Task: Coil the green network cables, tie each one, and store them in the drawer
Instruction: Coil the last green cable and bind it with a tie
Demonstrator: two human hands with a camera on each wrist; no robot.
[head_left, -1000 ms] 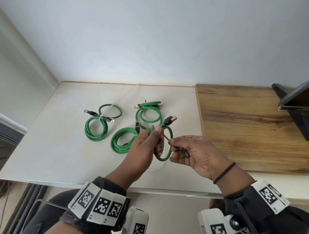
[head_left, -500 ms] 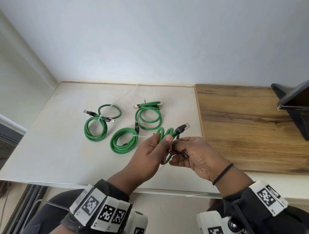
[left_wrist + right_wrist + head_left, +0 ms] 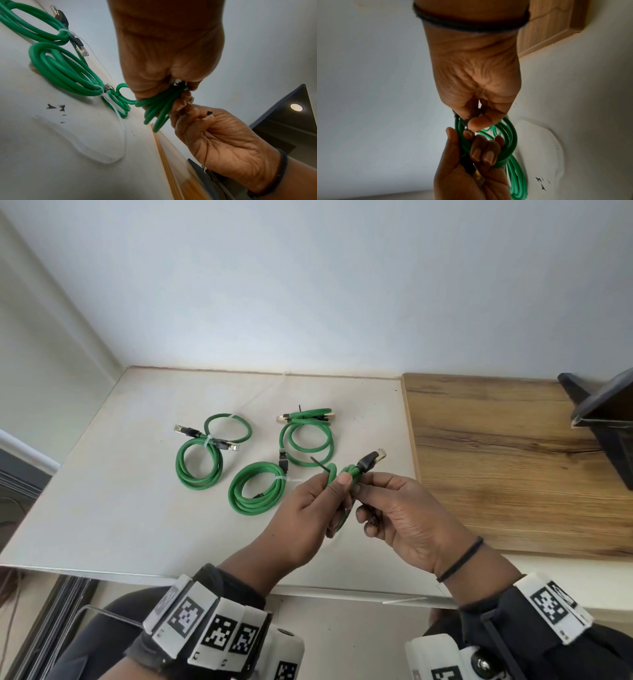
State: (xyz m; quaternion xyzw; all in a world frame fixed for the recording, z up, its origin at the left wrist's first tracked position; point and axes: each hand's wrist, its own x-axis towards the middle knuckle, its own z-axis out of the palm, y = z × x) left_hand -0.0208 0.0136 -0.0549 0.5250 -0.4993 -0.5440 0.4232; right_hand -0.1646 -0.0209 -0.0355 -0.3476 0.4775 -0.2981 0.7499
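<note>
My left hand [image 3: 337, 491] grips a small green cable coil [image 3: 346, 474] above the white table [image 3: 120, 508]. The coil's black, gold-tipped plug [image 3: 371, 459] sticks out to the upper right. A black zip tie [image 3: 320, 468] lies around the coil, its tail pointing up-left. My right hand [image 3: 364, 501] pinches the tie's other end right beside the coil [image 3: 508, 135]; the pinch also shows in the left wrist view, at the black tie end [image 3: 209, 113]. Three tied green coils lie on the table: left [image 3: 200, 463], middle [image 3: 255, 491], back [image 3: 308, 440].
A wooden board [image 3: 513, 474] covers the table's right part, with a black object [image 3: 606, 426] at its far right edge. A long white tie tail [image 3: 120, 135] trails from the middle coil. A wall runs along the table's back and left sides.
My hands have come together over the coil. The coil has been squeezed narrower, and the black tie, earlier dangling from my right hand, now crosses the coil with its tail out to the left.
</note>
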